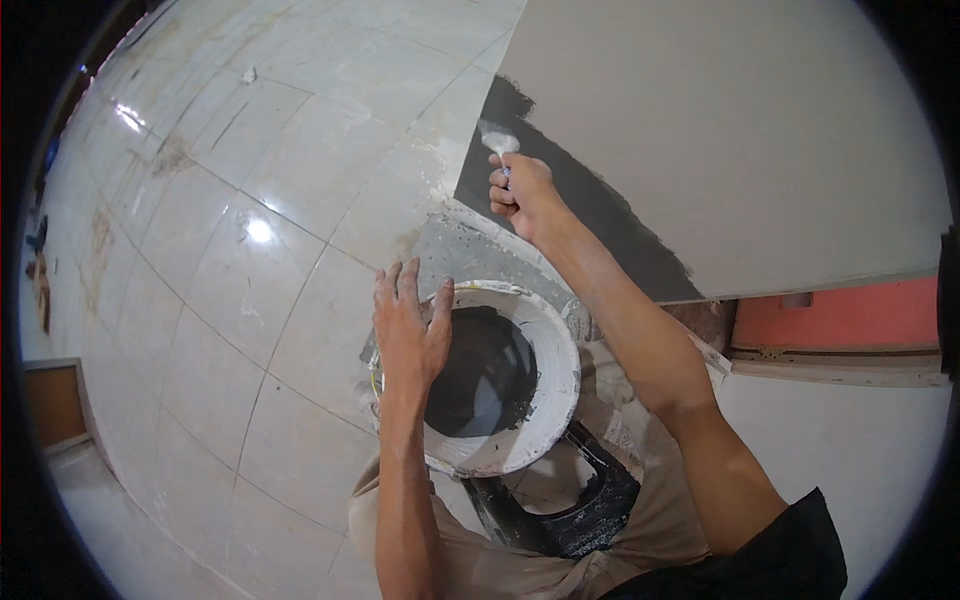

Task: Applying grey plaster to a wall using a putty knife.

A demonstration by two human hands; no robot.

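My right hand (520,192) is closed around a paintbrush (498,143) whose pale bristles touch the edge of a large light-grey board (720,130). A dark grey painted band (590,205) runs along the board's lower edge beside the brush. My left hand (408,330) rests flat on the rim of a white paint bucket (545,400), fingers spread. Dark grey paint fills the bucket's bottom. The bucket sits between my knees, above a black paint-spattered object (590,510).
Glossy pale floor tiles (250,250) with smudges and paint marks spread to the left. A wooden panel (55,400) lies at the far left. A salmon-coloured wall strip (840,315) and a pale trim piece (840,368) sit under the board at right.
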